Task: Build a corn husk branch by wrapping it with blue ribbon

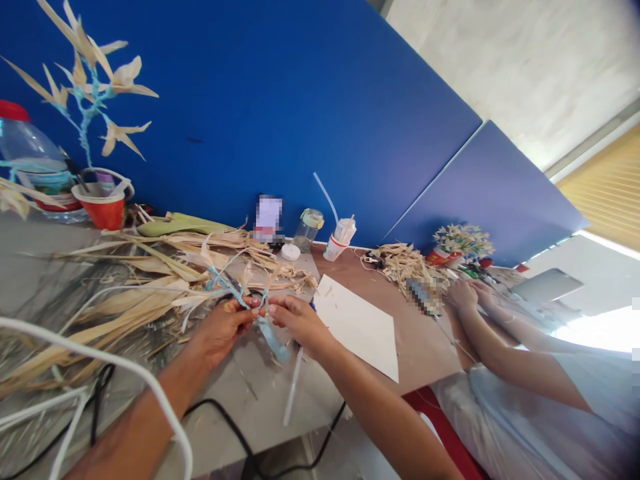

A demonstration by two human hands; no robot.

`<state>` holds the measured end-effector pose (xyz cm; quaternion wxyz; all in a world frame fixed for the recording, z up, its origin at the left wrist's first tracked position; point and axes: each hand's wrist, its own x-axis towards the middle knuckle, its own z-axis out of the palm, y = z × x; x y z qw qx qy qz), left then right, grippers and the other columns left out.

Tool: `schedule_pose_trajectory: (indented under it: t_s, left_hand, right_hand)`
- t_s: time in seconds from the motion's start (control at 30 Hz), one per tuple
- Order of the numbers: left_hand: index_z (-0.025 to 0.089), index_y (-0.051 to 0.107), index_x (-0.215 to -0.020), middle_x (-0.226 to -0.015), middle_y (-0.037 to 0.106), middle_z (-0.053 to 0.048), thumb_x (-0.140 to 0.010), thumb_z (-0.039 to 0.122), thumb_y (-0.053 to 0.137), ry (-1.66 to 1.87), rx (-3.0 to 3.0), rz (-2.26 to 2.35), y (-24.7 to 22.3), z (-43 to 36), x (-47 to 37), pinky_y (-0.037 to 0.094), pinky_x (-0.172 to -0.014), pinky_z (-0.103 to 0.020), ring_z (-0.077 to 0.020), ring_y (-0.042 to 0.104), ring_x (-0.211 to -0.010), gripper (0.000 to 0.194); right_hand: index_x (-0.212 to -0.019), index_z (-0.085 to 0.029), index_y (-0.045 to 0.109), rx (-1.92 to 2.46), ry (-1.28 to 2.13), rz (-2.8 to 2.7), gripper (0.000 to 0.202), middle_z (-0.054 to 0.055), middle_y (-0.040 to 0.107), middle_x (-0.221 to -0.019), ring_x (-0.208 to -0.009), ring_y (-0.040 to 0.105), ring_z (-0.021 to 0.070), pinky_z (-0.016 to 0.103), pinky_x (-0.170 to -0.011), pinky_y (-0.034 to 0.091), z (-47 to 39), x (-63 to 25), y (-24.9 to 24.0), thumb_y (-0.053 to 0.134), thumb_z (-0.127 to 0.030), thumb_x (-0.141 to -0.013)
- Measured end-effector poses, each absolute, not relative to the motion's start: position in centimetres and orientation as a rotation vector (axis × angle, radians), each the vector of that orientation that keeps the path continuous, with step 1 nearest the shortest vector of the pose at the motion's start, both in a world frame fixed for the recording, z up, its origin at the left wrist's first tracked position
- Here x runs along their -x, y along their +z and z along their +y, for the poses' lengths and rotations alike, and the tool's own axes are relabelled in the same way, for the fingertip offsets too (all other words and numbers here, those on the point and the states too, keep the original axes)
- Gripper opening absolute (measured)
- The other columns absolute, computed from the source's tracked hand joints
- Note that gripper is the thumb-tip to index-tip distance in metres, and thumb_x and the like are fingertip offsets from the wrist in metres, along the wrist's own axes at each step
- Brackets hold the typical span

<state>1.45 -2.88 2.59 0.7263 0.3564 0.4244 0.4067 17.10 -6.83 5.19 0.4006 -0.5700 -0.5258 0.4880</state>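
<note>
Near the middle of the table, my left hand [225, 328] is closed in a pinch on a blue-wrapped stem [231, 289] that carries pale husk petals. My right hand [299, 323] is closed just beside it, its fingertips at the same stem's short branch. A light blue strip [273, 340] hangs down between the two hands. Dry corn husks [145, 300] lie spread to the left of and behind my hands. A white sheet [357, 327] rests to the right of my right hand.
White cables cross the left foreground; a black cable [230, 420] runs along the front edge. Behind stand a red cup [104, 207], a bottle [35, 160], a jar [307, 230] and a straw cup [340, 240]. Another person's forearms [505, 333] rest at the right.
</note>
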Motion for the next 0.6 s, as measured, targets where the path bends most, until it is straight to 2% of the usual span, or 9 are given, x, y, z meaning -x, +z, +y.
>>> schedule_pose_trajectory:
  t_s: [0.1, 0.2, 0.33, 0.5, 0.6]
  left_hand:
    - [0.016, 0.07, -0.072, -0.062, 0.064, 0.002, -0.047, 0.026, 0.089, 0.867, -0.872, 0.901, 2.4, -3.0, -1.5, 0.035, -0.054, -0.024, -0.0106, 0.049, -0.056, 0.033]
    - [0.017, 0.072, -0.073, -0.069, 0.068, 0.0, -0.049, 0.031, 0.089, 0.824, -0.902, 0.853, 2.6, -3.1, -1.3, 0.042, -0.065, -0.026, -0.0141, 0.056, -0.067, 0.033]
    - [0.016, 0.074, -0.077, -0.076, 0.071, -0.003, -0.052, 0.032, 0.088, 0.757, -0.909, 0.77, 3.5, -3.0, -0.7, 0.042, -0.07, -0.028, -0.014, 0.055, -0.068, 0.033]
    - [0.016, 0.075, -0.084, -0.088, 0.073, -0.006, -0.059, 0.032, 0.084, 0.758, -0.888, 0.752, 3.5, -3.0, -0.4, 0.04, -0.067, -0.029, -0.0155, 0.057, -0.072, 0.031]
    - [0.017, 0.074, -0.086, -0.089, 0.073, -0.006, -0.06, 0.035, 0.082, 0.776, -0.922, 0.786, 3.0, -3.0, -0.4, 0.04, -0.066, -0.029, -0.0157, 0.057, -0.071, 0.033]
  right_hand:
    - [-0.072, -0.018, 0.06, 1.44, 1.236, -1.209, 0.017, -0.004, 0.056, -0.062, -0.057, 0.047, 0.0099, 0.023, -0.057, 0.037, -5.5, -16.1, 3.9, 0.066, -0.032, -0.079]
    - [-0.07, -0.019, 0.058, 1.405, 1.291, -1.113, 0.023, -0.006, 0.049, -0.054, -0.05, 0.043, 0.0094, 0.023, -0.052, 0.035, -5.0, -15.4, 2.8, 0.069, -0.038, -0.076]
    - [-0.082, -0.017, 0.068, 1.297, 1.334, -1.109, 0.027, 0.0, 0.064, -0.066, -0.061, 0.059, 0.0155, 0.028, -0.062, 0.047, -5.3, -15.6, 2.6, 0.069, -0.043, -0.074]
    - [-0.081, -0.019, 0.072, 1.375, 1.002, -1.32, 0.012, 0.006, 0.074, -0.093, -0.087, 0.067, 0.021, 0.032, -0.079, 0.052, -5.3, -16.2, 2.9, 0.068, -0.029, -0.077]
    - [-0.088, -0.019, 0.073, 1.442, 0.915, -1.434, 0.012, 0.006, 0.075, -0.093, -0.088, 0.068, 0.0218, 0.034, -0.08, 0.053, -5.3, -16.2, 2.7, 0.065, -0.025, -0.08]
